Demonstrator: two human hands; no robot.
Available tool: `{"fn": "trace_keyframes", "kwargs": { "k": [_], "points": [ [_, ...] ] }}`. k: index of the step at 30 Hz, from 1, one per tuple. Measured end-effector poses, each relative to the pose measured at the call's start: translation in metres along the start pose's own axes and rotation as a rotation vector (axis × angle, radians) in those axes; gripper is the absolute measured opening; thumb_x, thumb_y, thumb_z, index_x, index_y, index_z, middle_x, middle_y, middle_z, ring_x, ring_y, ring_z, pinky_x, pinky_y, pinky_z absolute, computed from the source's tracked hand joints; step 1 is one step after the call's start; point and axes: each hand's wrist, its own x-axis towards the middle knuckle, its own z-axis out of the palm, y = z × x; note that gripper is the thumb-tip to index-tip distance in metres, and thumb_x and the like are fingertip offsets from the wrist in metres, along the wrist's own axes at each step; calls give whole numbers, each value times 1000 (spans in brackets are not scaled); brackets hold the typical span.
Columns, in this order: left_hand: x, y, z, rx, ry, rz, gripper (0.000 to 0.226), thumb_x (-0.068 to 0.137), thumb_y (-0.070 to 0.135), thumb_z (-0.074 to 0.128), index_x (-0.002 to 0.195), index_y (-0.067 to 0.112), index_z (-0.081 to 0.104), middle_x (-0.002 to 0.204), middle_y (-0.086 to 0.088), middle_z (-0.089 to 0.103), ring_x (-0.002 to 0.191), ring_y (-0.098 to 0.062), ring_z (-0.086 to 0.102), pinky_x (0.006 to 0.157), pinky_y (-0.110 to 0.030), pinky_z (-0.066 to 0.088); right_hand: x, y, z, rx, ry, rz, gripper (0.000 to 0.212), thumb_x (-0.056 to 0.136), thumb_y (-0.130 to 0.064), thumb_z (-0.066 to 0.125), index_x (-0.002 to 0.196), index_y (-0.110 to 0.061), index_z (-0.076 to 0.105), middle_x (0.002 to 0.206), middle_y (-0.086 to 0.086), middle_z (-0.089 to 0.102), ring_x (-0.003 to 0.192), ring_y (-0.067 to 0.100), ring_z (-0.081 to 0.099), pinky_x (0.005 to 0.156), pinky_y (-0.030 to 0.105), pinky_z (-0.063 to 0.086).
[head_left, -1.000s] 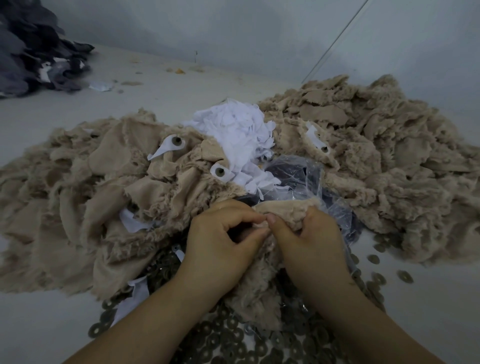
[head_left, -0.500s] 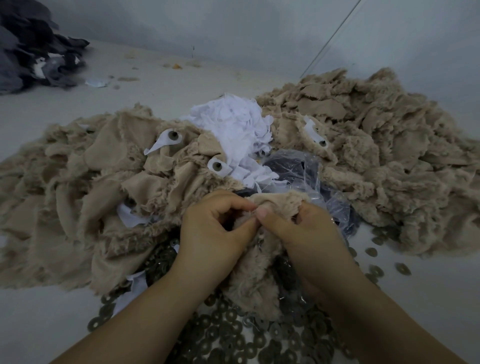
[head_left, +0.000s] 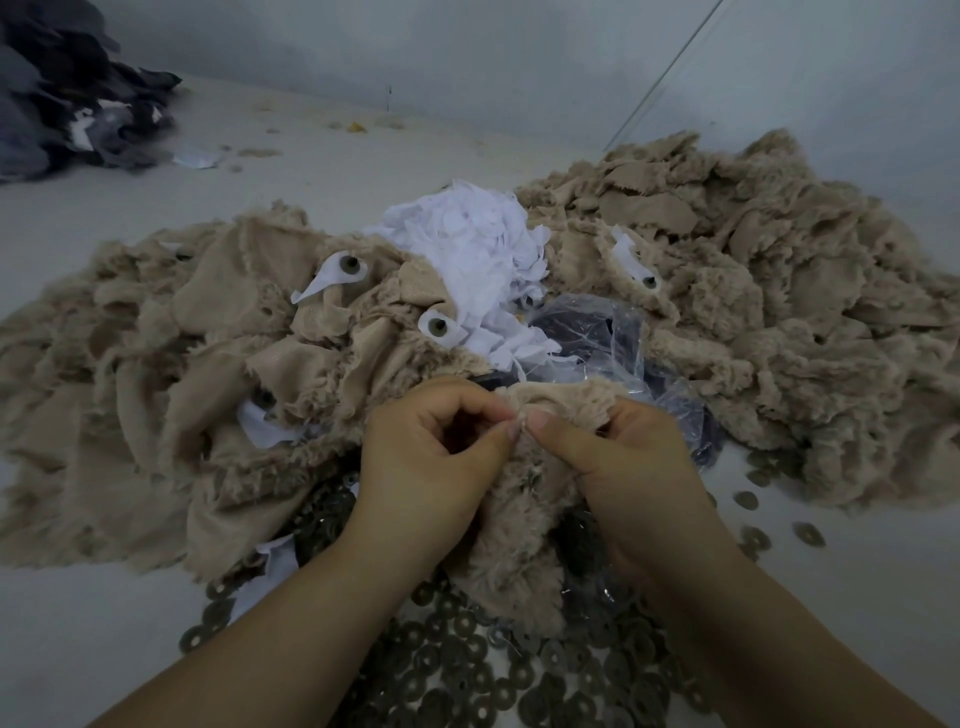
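1. As the head view looks down, the left hand (head_left: 426, 457) and right hand (head_left: 628, 462) both pinch the far edge of a beige, fluffy plush fabric piece (head_left: 524, 519). Their fingers are curled and the thumb tips meet. The piece hangs nearward over dark ring-shaped washers (head_left: 452, 670) on the pale worktop (head_left: 78, 649).
2. Compared with a second ago, the hands sit slightly farther away and the thumbs have drawn tip to tip on one spot; the heaps lie unmoved.
3. This suggests fine work at that spot, probably fitting or fastening a small part, with the step only midway.
4. Just beyond lie a crumpled clear plastic bag (head_left: 587, 332) and white fabric scraps (head_left: 467, 234). To the left is a beige plush heap (head_left: 156, 389) bearing a round eye on a white patch (head_left: 350, 266).
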Motion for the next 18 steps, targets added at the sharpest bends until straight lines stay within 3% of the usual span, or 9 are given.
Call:
{"fn": "trace_keyframes", "kwargs": {
  "k": [4,8,13,18],
  "points": [
    [0,-1,1,39,1,18,17,80,-6,72,74,10,73,73,0,70,70,-15,66,65,-25,55,0,1,1,20,-3,-5,7,88,-9,71,87,-2,74,87,22,74,83,40,73,77,59,59],
    [-1,-3,3,49,26,-9,11,78,5,69,73,15,70,70,1,68,63,-10,62,59,-20,51,-1,2,1,36,20,-2,24,88,-11,72,89,13,65,88,39,66,83,55,65,74,66,55],
    [-1,-1,3,3,40,-44,13,80,4,67,79,17,67,73,2,66,66,-10,61,59,-22,50,-1,-1,1,127,-8,62,11,90,-9,67,92,-2,76,90,25,74,86,41,73,81,57,59],
    [-4,4,4,125,-50,160,19,77,17,75,94,13,66,92,-4,60,86,-17,59,74,-24,49,-2,-3,2,165,-21,71,13,89,-9,68,95,0,76,91,24,74,87,39,73,83,53,59]
  ]
}}
